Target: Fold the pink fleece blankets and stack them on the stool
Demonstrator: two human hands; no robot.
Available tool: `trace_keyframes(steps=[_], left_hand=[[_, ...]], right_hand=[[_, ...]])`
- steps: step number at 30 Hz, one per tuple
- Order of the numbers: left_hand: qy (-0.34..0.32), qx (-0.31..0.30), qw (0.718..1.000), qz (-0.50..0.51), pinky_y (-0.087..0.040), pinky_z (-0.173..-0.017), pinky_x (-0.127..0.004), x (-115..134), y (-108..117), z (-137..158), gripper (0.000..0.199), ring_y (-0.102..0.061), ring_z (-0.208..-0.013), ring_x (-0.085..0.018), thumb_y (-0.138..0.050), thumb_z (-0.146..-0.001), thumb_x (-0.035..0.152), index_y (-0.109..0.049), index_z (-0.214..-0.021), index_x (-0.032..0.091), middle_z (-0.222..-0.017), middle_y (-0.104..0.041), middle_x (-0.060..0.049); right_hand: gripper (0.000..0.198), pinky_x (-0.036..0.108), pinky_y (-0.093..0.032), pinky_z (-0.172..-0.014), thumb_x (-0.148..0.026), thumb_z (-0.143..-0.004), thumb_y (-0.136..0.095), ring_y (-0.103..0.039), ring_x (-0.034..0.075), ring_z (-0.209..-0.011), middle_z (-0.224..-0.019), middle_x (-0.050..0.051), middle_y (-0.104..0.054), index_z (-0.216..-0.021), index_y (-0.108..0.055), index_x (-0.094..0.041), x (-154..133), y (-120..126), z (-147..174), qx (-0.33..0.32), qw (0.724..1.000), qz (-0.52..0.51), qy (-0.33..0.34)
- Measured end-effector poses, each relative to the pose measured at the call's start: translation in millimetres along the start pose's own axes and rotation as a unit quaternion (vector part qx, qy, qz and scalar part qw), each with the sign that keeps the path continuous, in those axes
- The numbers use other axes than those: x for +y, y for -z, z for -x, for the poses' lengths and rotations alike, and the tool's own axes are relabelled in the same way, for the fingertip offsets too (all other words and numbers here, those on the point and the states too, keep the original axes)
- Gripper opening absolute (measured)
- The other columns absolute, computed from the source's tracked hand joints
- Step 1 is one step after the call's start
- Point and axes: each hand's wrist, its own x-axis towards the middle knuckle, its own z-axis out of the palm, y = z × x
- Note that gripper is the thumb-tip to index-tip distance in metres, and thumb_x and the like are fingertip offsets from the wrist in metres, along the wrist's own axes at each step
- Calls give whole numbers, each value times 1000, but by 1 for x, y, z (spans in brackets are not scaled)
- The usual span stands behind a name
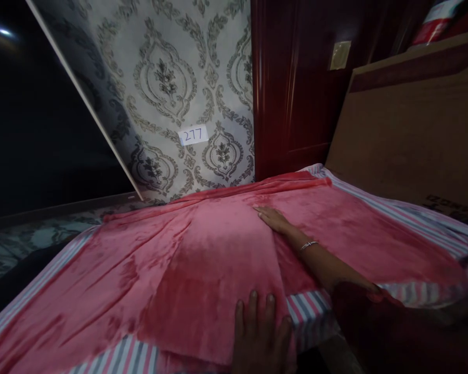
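Note:
A pink plush cloth (226,249) is spread over a striped sheet (128,358), with a smooth folded panel running down its middle. My right hand (273,218) lies flat on the far right edge of that panel, fingers stretched toward the wall, a thin bangle (309,245) on its wrist. Closer to me, at the bottom of the view, my left hand (259,332) presses palm down on the near right part of the panel with its fingers spread. Neither hand grips anything. The left side of the cloth shows loose creases.
Patterned wallpaper (167,78) with a paper label (193,135) reading 277 rises behind the cloth. A dark screen-like panel (42,119) stands at left, a dark red wooden door or cabinet (288,104) behind at right. A large cardboard box (409,135) borders the right side.

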Motion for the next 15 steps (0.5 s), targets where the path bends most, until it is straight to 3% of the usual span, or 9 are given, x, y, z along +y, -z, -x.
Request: trace_keyframes(steps=[8, 11, 15], left_hand=[[-29, -6, 999, -13, -10, -116, -63, -2, 5, -3, 68, -17, -148, -43, -65, -74, 64, -59, -131, 28, -157, -37, -11], [-55, -21, 998, -17, -10, -116, -61, -8, 17, -6, 80, -18, -148, -43, -62, -74, 68, -51, -141, 27, -159, -33, -14], [-84, -78, 993, -3, -10, -117, -59, -20, 48, -3, 87, -18, -149, -39, -58, -77, 69, -38, -150, 26, -161, -28, -13]], right_hand=[[60, 54, -16, -121, -47, -101, -22, -24, 27, -148, -159, 4, -32, -155, -34, -24, 0, 3, 3, 10, 999, -29, -33], [66, 48, -17, -123, -53, -99, -23, -24, 25, -149, -160, 6, -29, -156, -29, -19, -3, 4, 8, 28, 996, -70, -40], [71, 45, -18, -123, -53, -98, -21, -23, 23, -149, -161, 9, -26, -158, -24, -15, -6, -5, 33, 106, 986, -124, -43]])
